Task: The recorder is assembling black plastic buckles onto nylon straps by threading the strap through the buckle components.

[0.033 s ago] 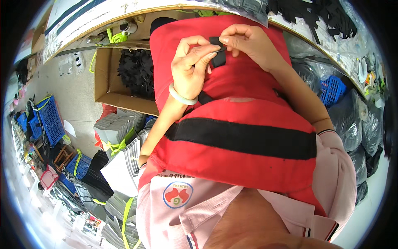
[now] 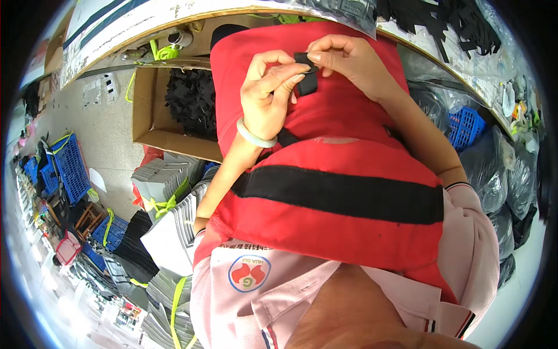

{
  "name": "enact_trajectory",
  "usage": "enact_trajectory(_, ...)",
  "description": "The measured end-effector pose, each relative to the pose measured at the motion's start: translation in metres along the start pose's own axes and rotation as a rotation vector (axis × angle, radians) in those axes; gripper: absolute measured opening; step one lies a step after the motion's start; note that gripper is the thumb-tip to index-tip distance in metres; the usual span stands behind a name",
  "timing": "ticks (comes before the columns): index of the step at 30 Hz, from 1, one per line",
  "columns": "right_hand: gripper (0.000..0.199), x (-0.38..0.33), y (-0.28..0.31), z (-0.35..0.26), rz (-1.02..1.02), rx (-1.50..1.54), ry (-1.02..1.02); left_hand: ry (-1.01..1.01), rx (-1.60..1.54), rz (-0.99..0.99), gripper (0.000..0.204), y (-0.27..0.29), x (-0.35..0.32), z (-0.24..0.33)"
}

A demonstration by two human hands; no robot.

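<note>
Red vest (image 2: 343, 232) draped over lap, black strap (image 2: 306, 82) up top; left hand (image 2: 268, 96) and right hand (image 2: 349, 64) both pinch black buckle (image 2: 303, 59), steadying it on strap.

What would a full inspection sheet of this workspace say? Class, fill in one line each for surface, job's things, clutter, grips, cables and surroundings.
Surface: pale curved workbench edge at the top.
Job's things: red padded vest with a black band; small black strap piece on it.
Clutter: cardboard box of black parts; bundled grey stacks.
Grips: left hand and right hand both pinch the strap piece.
Cables: nothing seen.
Surroundings: blue crates, dark bagged goods, grey floor.
</note>
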State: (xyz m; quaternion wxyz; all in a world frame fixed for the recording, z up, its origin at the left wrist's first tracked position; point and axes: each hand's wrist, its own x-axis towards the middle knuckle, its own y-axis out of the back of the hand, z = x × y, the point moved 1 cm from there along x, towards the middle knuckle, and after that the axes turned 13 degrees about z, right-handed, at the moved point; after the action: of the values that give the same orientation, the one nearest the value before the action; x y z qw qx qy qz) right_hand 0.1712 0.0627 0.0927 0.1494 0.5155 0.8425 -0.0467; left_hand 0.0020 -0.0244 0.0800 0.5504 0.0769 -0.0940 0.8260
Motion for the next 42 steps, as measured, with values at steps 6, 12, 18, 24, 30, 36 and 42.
enact_trajectory(6,0.014,0.003,-0.007,0.009,0.061,0.201,0.095,0.011,0.012,-0.075,0.016,0.006,0.000,0.012)
enact_trajectory(12,0.014,0.011,-0.006,0.036,-0.093,0.251,0.007,0.299,0.185,-0.151,0.017,0.048,0.003,0.032)
enact_trajectory(18,0.018,0.036,0.097,-0.012,0.572,-0.917,1.031,0.453,0.073,0.615,0.029,0.187,-0.021,-0.007)
enact_trajectory(24,0.013,0.057,0.126,-0.033,0.674,-1.114,0.902,0.820,-0.500,0.413,0.038,0.145,-0.023,-0.040)
enact_trajectory(30,0.012,0.068,0.136,-0.064,0.817,-0.677,0.862,0.740,-0.521,-0.031,0.033,0.052,0.007,-0.021)
enact_trajectory(36,0.012,0.022,0.055,-0.103,0.485,-0.244,0.146,0.733,-0.402,-0.075,0.021,0.030,0.012,-0.017)
enact_trajectory(42,0.016,0.008,0.009,-0.024,-0.108,-0.240,0.058,0.692,-0.291,-0.001,0.017,0.025,0.010,-0.022)
